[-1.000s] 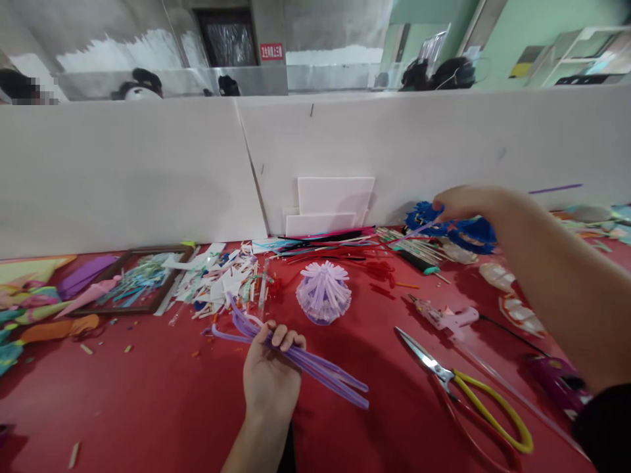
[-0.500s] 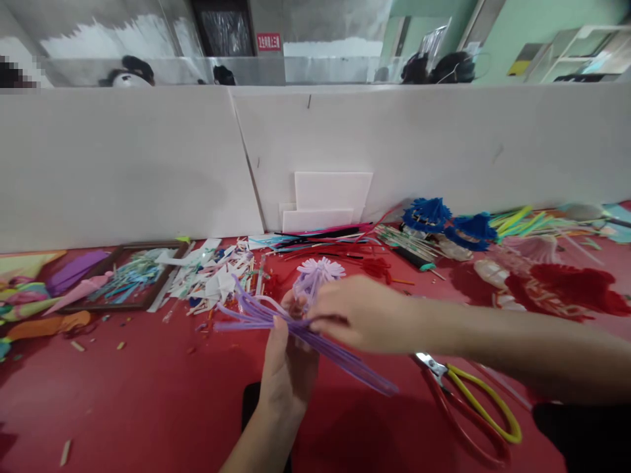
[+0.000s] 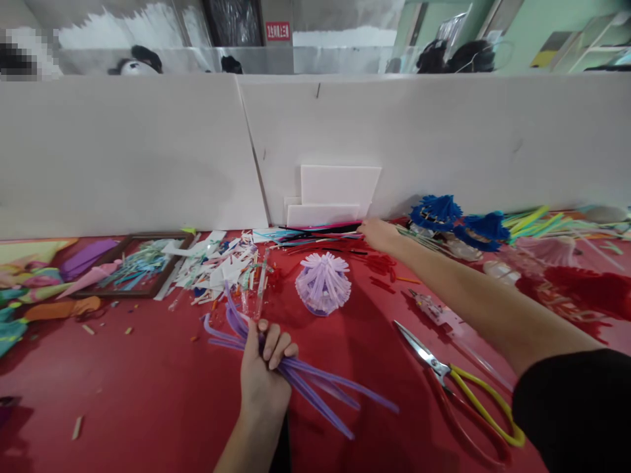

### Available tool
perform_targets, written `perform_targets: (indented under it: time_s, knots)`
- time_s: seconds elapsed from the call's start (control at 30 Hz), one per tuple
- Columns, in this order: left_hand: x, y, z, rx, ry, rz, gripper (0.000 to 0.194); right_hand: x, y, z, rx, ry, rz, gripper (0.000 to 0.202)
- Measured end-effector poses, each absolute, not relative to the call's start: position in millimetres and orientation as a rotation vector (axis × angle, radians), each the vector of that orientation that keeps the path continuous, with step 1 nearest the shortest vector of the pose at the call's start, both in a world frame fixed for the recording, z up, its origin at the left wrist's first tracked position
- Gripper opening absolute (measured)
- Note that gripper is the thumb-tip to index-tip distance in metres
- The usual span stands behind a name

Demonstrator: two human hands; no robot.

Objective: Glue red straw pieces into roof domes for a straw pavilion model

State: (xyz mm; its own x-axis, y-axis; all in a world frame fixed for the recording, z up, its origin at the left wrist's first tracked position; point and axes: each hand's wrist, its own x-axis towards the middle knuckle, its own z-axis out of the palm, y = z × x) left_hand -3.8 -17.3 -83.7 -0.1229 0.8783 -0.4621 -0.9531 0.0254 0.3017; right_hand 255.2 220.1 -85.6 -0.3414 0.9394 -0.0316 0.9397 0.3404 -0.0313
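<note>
My left hand (image 3: pixel 266 368) is closed around a bundle of purple pipe cleaners (image 3: pixel 325 387), whose ends stick out on both sides of the fist. My right hand (image 3: pixel 378 234) is stretched far forward to the pile of black, pink and red pipe cleaners (image 3: pixel 323 246) by the partition. Its fingertips are too small and partly hidden to show whether they grip any. Between the hands, a pale purple dome-shaped piece of pipe cleaners (image 3: pixel 324 284) stands on the red table. Scissors (image 3: pixel 438 368) with one yellow and one red handle lie open under my right forearm.
A white partition (image 3: pixel 148 151) runs along the back, with white boards (image 3: pixel 340 185) leaning on it. Scraps (image 3: pixel 217 269) and a brown frame (image 3: pixel 165 279) lie left. Blue pieces (image 3: pixel 436 211) and a red fuzzy piece (image 3: pixel 591 289) are right.
My right hand has left the purple bundle and reached forward to the pile at the back. My left hand, still holding the bundle, has moved left and down, uncovering the pale purple piece.
</note>
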Motion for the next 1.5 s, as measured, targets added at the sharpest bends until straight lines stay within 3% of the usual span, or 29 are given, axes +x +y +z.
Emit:
perform_targets:
  time_s: [0.17,0.43,0.87,1.13,1.5]
  knots:
    - [-8,-18,-84,-0.189,0.677,1.600,0.042,265,245,-106,1.726,2.477,0.056,0.034]
    - [-15,-14,-94,-0.167,0.643,1.613,0.042,268,263,-124,1.397,2.557,-0.031,0.033]
    - [-14,0,-126,-0.111,0.658,1.530,0.032,216,256,-113,1.482,2.793,0.060,0.037]
    - [-15,0,-128,-0.120,0.677,1.487,0.024,204,266,-119,1.812,2.514,-0.068,0.035]
    - [-15,0,-127,-0.133,0.693,1.457,0.023,272,201,-108,1.899,2.431,-0.173,0.033]
